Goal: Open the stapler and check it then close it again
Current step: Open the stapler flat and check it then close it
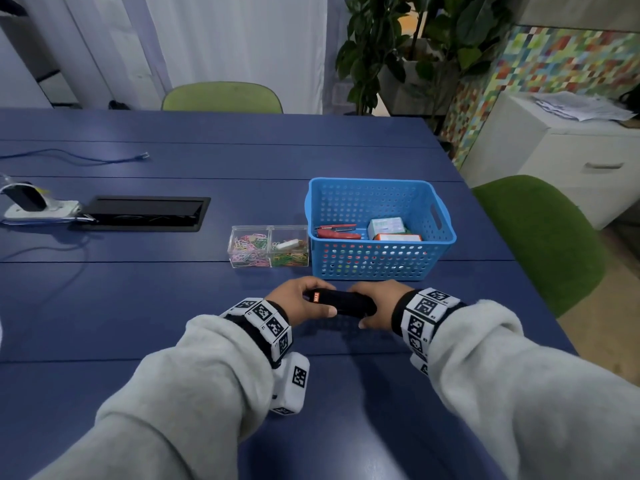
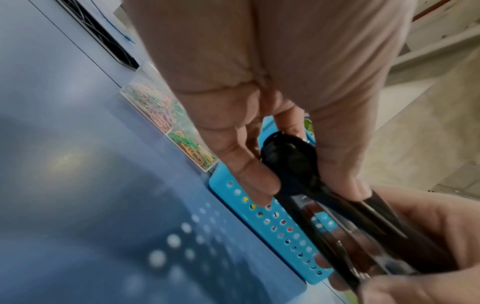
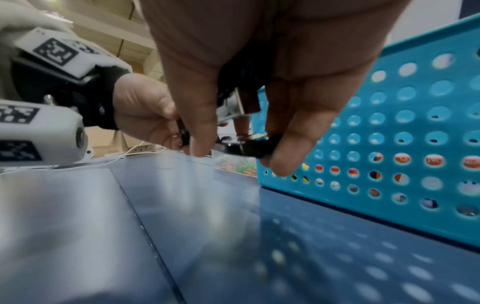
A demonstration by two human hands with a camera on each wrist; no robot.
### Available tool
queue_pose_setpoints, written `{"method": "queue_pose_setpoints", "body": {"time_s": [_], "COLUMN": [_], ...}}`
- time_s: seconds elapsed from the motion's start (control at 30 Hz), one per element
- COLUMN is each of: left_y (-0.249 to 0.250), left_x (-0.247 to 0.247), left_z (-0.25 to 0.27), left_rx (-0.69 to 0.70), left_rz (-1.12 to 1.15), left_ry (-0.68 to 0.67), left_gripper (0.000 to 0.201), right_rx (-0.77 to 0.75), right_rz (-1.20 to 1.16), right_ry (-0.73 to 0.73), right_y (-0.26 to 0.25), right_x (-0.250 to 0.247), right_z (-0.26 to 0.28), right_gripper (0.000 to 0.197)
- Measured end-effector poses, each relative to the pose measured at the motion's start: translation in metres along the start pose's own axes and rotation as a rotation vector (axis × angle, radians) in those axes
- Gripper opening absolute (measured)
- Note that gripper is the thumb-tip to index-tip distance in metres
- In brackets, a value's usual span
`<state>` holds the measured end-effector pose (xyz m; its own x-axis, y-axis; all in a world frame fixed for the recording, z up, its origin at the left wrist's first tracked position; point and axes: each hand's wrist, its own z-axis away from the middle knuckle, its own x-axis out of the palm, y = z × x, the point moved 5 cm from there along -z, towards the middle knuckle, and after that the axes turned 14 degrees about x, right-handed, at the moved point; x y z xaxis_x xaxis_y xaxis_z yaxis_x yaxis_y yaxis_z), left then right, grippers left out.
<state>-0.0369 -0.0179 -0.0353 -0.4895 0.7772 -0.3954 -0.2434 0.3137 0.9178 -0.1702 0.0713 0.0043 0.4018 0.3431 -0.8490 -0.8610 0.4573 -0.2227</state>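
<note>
At the far left of the desk (image 1: 138, 306) lie a power strip (image 1: 38, 207) and a black cable hatch (image 1: 145, 213). Further right stand two clear boxes of paper clips (image 1: 268, 245), touching a blue basket (image 1: 381, 268) that holds a red tool and small cartons.

Just in front of the basket, both hands carry the stapler (image 1: 341, 301) above the desk, lengthwise between them. The left hand (image 1: 298, 301) grips the end with the orange label, thumb on the near side and fingers (image 2: 249, 164) curled round the far side. The right hand (image 1: 377, 306) holds the other end, its fingers (image 3: 291, 144) wrapped under the black base and its thumb on the near side.

In the left wrist view a gap shows between the black top arm and the base, with bright metal in it, so the stapler seems partly open; blur hides whether the staple channel itself is exposed. From the head view it looks nearly shut.

My reading is that the opening step is under way or the closing has begun; I cannot tell which. The stapler is not yet fully closed and set down.
</note>
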Motion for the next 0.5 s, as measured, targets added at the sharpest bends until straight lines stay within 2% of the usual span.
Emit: {"method": "queue_pose_setpoints", "body": {"time_s": [0.1, 0.27, 0.4, 0.5], "left_y": [0.004, 0.016, 0.042, 0.066], "left_x": [0.000, -0.005, -0.015, -0.032], "left_z": [0.002, 0.007, 0.007, 0.007], "left_rx": [0.001, 0.004, 0.040, 0.080], "left_rz": [0.009, 0.004, 0.045, 0.120], "left_ry": [0.010, 0.007, 0.022, 0.090], "left_gripper": [0.034, 0.034, 0.030, 0.034], "right_rx": [0.016, 0.026, 0.024, 0.011], "right_rz": [0.069, 0.149, 0.157, 0.126], "right_ry": [0.065, 0.088, 0.124, 0.196], "right_y": [-0.005, -0.012, -0.015, -0.018], "right_x": [-0.001, -0.008, -0.032, -0.061], "right_z": [0.004, 0.011, 0.022, 0.036], "right_gripper": [0.039, 0.032, 0.028, 0.026]}}
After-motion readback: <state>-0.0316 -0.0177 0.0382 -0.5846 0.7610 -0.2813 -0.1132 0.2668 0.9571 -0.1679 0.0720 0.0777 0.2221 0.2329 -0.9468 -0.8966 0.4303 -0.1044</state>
